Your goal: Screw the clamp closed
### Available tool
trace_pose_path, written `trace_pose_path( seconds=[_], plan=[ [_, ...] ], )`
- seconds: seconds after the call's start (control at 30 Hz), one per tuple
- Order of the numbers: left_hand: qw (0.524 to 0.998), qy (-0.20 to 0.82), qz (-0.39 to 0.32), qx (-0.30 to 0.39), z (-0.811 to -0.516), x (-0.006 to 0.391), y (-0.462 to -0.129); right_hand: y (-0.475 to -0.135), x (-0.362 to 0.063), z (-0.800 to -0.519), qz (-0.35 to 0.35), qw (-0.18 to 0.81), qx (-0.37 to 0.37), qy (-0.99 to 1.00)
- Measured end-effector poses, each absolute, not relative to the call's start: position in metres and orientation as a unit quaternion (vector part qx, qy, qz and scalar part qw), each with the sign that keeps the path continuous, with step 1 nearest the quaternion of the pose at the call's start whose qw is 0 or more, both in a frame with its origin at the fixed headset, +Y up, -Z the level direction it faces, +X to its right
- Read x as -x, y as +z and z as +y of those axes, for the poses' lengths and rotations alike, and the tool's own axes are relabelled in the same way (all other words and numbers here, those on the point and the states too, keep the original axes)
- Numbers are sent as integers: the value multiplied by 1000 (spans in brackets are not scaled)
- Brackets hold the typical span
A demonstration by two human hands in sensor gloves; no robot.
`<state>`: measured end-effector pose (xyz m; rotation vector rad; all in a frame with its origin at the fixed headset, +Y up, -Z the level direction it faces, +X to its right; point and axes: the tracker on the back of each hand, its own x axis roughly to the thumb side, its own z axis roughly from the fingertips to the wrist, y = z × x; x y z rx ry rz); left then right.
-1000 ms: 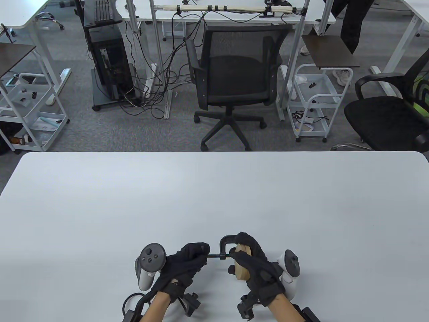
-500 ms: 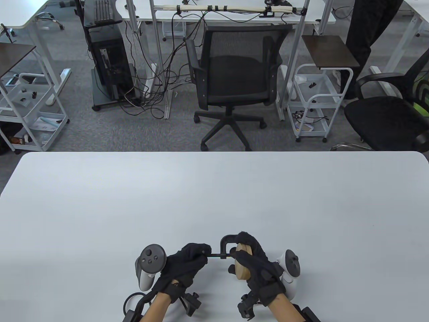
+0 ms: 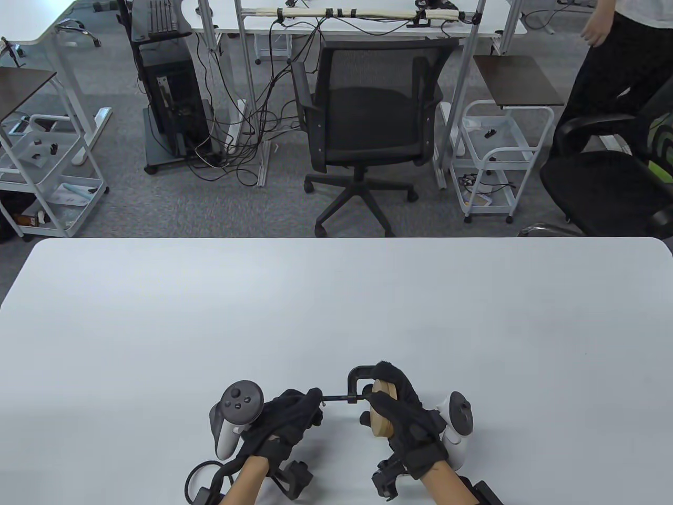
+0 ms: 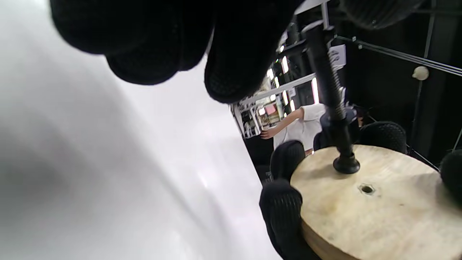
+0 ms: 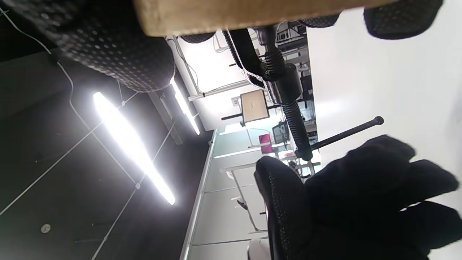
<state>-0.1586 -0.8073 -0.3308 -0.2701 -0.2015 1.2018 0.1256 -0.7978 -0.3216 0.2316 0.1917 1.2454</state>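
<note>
A black C-clamp (image 3: 358,376) is held just above the white table near its front edge. Its screw (image 3: 336,399) points left and its pad presses on a round wooden disc (image 3: 383,416). My right hand (image 3: 376,406) grips the disc and the clamp frame together. My left hand (image 3: 315,401) has its fingertips around the screw's T-bar handle. In the left wrist view the threaded screw (image 4: 326,83) meets the disc (image 4: 371,209) under my left fingers (image 4: 234,54). In the right wrist view the handle bar (image 5: 346,133) crosses just above my left hand (image 5: 361,195).
The white table (image 3: 336,294) stretches away beyond my hands. A black office chair (image 3: 363,115) and white carts (image 3: 494,158) stand past its far edge. A person (image 3: 604,68) walks at the back right.
My left hand has rolled over and dropped slightly at the screw handle, with its tracker tipped. My right hand, the disc and the clamp frame have stayed put. The person at the back moved right.
</note>
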Motion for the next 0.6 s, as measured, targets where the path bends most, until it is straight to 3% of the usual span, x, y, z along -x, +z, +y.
trace_pose_path(
  seconds=[0.27, 0.6],
  plan=[
    [759, 624, -138, 126, -809, 152, -335, -319, -124, -796, 92, 802, -117, 579],
    [804, 569, -170, 21, -795, 149, -331, -319, -126, -796, 88, 801, -106, 583]
  ],
)
